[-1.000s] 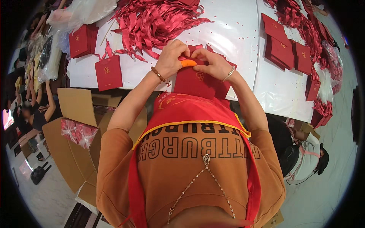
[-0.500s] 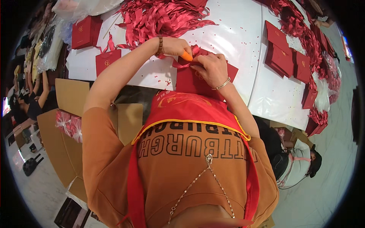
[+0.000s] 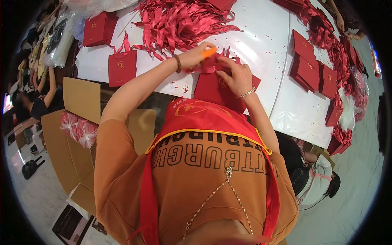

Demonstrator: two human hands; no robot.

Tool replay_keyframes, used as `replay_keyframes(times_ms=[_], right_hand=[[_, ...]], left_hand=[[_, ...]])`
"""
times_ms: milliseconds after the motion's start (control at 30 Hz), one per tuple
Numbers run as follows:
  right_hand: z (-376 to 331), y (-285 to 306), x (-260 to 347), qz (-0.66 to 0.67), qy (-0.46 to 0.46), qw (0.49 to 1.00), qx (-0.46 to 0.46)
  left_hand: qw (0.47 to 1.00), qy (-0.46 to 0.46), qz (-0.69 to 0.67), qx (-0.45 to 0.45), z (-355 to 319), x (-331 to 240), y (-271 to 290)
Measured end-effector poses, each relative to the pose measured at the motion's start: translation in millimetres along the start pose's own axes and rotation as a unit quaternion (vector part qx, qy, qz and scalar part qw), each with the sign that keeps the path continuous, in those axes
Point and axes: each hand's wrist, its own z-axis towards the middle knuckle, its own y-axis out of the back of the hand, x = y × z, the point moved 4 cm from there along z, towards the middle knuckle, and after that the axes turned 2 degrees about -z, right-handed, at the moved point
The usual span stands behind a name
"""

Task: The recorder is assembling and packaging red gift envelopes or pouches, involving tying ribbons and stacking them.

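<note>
A dark red paper bag (image 3: pixel 214 90) with a gold emblem lies at the table's front edge before me. Red satin ribbon (image 3: pixel 209 69) loops at its upper part. My left hand (image 3: pixel 195 56), with an orange cover on one finger, is closed on the ribbon, its fingertips partly blurred. My right hand (image 3: pixel 237 77), wearing a bangle, rests over the bag's right part. Its thumb and fingers pinch the ribbon near the bag's top edge. The exact knot or loop between the fingers is too small to make out.
A heap of red ribbons (image 3: pixel 179 25) lies beyond my left hand. More red bags stand at left (image 3: pixel 122 68) and in stacks at right (image 3: pixel 304 67). Small red dots are scattered on the white table (image 3: pixel 261 49). An open cardboard box (image 3: pixel 67 143) stands at left; a person (image 3: pixel 320 177) is low at right.
My left hand has moved up slightly from the bag, its orange-covered finger lifted away from the right fingertips. My right hand stays over the bag. The whole view has shifted a little.
</note>
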Motion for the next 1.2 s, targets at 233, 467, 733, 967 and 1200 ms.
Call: replay_keyframes(times_ms=[233,467,733,967,1200], right_hand=[[8.0,-12.5,-19.8,-0.034,-0.062,0.994,0.086],[10.8,-18.2,-25.0,-0.041,-0.110,0.985,0.126],[12.4,-23.1,-24.7,-0.064,-0.106,0.983,0.138],[18.4,-26.2,-17.5,-0.057,-0.064,0.991,0.105],[17.2,-19.4,-23.6,0.024,-0.038,0.995,0.087]], left_hand=[[0.977,-0.064,0.190,0.067,-64.2,-2.4,0.0],[0.997,0.026,-0.043,-0.057,-132.8,25.3,83.4],[0.876,-0.286,-0.389,-0.011,-140.1,-5.8,69.3],[0.965,-0.220,-0.018,-0.142,-87.3,-58.7,52.4],[0.880,-0.281,0.327,-0.201,-20.7,-26.1,-24.0]])
